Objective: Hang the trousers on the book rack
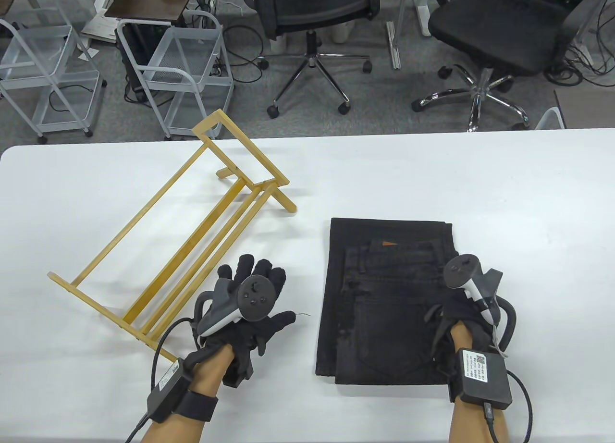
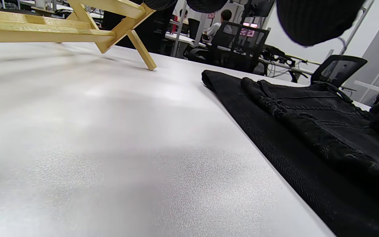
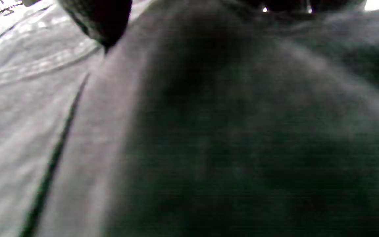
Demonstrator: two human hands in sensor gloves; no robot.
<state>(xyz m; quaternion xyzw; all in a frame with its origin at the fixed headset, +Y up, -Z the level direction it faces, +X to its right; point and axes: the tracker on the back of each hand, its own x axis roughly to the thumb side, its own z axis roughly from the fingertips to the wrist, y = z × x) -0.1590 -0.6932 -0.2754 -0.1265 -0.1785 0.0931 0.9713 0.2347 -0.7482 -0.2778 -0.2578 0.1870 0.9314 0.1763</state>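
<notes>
Black folded trousers (image 1: 384, 308) lie flat on the white table (image 1: 432, 174), right of centre. A wooden book rack (image 1: 188, 243) stands at an angle on the left. My left hand (image 1: 262, 275) rests flat on the table between the rack and the trousers, fingers spread, holding nothing. My right hand (image 1: 456, 313) rests on the right edge of the trousers; its fingers are hidden under the tracker. In the left wrist view the rack (image 2: 44, 29) is at top left and the trousers (image 2: 308, 131) at right. The right wrist view is filled with dark fabric (image 3: 77, 131) seen very close.
Beyond the table's far edge stand two black office chairs (image 1: 312, 10) and white metal carts (image 1: 182, 73) on the carpet. Bare table lies behind the trousers and to their right.
</notes>
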